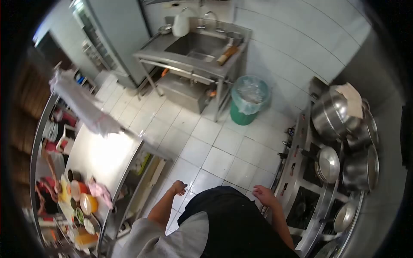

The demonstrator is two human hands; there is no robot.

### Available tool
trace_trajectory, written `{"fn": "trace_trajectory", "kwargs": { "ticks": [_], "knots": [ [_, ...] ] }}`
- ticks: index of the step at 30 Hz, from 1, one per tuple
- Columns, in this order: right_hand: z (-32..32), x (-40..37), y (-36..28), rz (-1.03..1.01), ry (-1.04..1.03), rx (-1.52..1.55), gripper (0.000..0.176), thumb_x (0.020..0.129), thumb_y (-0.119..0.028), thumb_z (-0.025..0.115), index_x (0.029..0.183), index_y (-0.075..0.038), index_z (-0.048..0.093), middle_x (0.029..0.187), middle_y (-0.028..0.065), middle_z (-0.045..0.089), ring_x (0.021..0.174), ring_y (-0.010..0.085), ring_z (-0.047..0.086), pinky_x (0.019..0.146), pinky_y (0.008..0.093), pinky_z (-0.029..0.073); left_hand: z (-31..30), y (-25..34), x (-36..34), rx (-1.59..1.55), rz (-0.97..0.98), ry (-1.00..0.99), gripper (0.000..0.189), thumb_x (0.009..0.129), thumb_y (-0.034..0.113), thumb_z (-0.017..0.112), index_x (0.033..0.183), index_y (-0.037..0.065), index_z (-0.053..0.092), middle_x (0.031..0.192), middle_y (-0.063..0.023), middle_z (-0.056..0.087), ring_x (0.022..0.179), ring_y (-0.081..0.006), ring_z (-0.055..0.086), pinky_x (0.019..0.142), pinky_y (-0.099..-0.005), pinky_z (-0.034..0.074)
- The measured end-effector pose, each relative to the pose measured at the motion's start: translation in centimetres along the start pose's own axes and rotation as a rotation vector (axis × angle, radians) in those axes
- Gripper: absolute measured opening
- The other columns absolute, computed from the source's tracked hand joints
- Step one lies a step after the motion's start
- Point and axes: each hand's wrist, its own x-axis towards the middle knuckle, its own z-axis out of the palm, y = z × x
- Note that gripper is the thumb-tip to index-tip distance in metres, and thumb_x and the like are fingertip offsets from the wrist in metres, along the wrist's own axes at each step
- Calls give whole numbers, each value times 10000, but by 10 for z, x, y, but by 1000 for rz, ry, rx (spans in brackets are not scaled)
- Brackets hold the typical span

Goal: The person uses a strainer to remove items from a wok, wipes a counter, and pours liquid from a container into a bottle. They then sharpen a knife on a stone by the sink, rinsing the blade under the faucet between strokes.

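My left hand (177, 188) is closed beside my body, over the tiled floor. A small dark end sticks out past its fingers; what it is I cannot tell. On the other side, my right hand (264, 195) hangs with loosely spread fingers and nothing in it. It is nearest the front of the gas stove (301, 182). Pans (329, 164) and large steel pots (360, 170) stand on the burners. A metal worktable (101, 150) lies to the left of my left hand.
Ahead is a steel sink (195, 45), with a green bin (243, 112) lined with a plastic bag to its right. The worktable carries containers of orange liquid (88, 204), a pink cloth (100, 192) and a hanging white bag (84, 103). Another person's arm (50, 167) shows beyond it.
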Motion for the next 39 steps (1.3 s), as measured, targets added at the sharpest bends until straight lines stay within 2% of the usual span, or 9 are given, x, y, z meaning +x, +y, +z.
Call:
{"fn": "trace_trajectory", "kwargs": {
  "ticks": [5, 7, 8, 11, 19, 23, 26, 31, 39],
  "knots": [
    [-15, 28, 180, 318, -121, 345, 292, 852, -174, 650, 1082, 2, 612, 857, 144, 681, 707, 248, 650, 665, 385, 520, 6, -10, -26, -376, -30, 93, 343, 928, 270, 555, 1021, -52, 626, 836, -185, 691, 637, -260, 681, 512, -374, 572],
    [-31, -7, 144, -241, -268, -841, 185, 848, -165, 616, 953, -13, 613, 833, 142, 658, 642, 263, 623, 631, 412, 512, 3, -8, -25, -427, 121, 238, 318, 923, 254, 560, 1009, -44, 631, 821, -170, 689, 642, -237, 676, 511, -365, 569],
    [-31, -11, 145, -222, -289, -855, 184, 854, -169, 610, 961, -21, 610, 835, 139, 656, 648, 261, 624, 633, 411, 514, -3, -2, -23, -403, 180, 325, 289, 922, 245, 556, 977, -25, 644, 798, -138, 688, 624, -207, 663, 490, -342, 553],
    [-38, 14, 154, 335, -274, -273, 182, 871, -181, 591, 988, -42, 602, 841, 129, 651, 667, 258, 627, 637, 408, 520, -41, 46, -44, -105, 352, 780, 225, 857, 177, 580, 892, -31, 658, 886, -249, 665, 862, -444, 629, 781, -474, 502],
    [-76, 187, 106, 432, -383, -21, 185, 918, -214, 542, 1059, -100, 580, 857, 102, 638, 718, 249, 635, 647, 399, 534, -173, 107, -64, -9, 163, 1715, 474, 832, 177, 640, 1250, -11, 520, 1321, -223, 470, 1213, -414, 441, 996, -480, 404],
    [-118, 293, 67, 442, -378, 85, 190, 941, -230, 517, 1094, -129, 569, 865, 89, 631, 743, 244, 639, 652, 394, 542, -180, 88, -48, -6, -112, 1503, 500, 859, 256, 631, 1267, -11, 519, 1375, -221, 441, 1262, -427, 407, 1027, -485, 395],
    [-163, 386, 47, 497, -314, 222, 196, 959, -242, 498, 1120, -151, 560, 872, 79, 626, 762, 241, 642, 656, 391, 548, -175, 82, -57, -205, 55, 1408, 521, 881, 325, 640, 1245, -31, 530, 1335, -248, 490, 1262, -433, 426, 1049, -496, 374],
    [-193, 530, 36, 449, -109, 257, 185, 934, -163, 515, 1113, -116, 518, 819, 107, 610, 616, 259, 596, 539, 421, 532, -157, 14, -103, -395, -82, 1856, 555, 879, 297, 660, 1275, -61, 505, 1343, -292, 479, 1274, -440, 423, 1079, -482, 329],
    [-85, 515, -26, 281, -500, -51, 159, 963, -169, 518, 1076, -68, 566, 861, 123, 638, 709, 270, 664, 570, 391, 566, -159, -104, -187, -417, -449, 1925, 735, 882, 339, 654, 1445, -11, 336, 1453, -310, 342, 1351, -445, 324, 1127, -472, 272]
  ]
}}
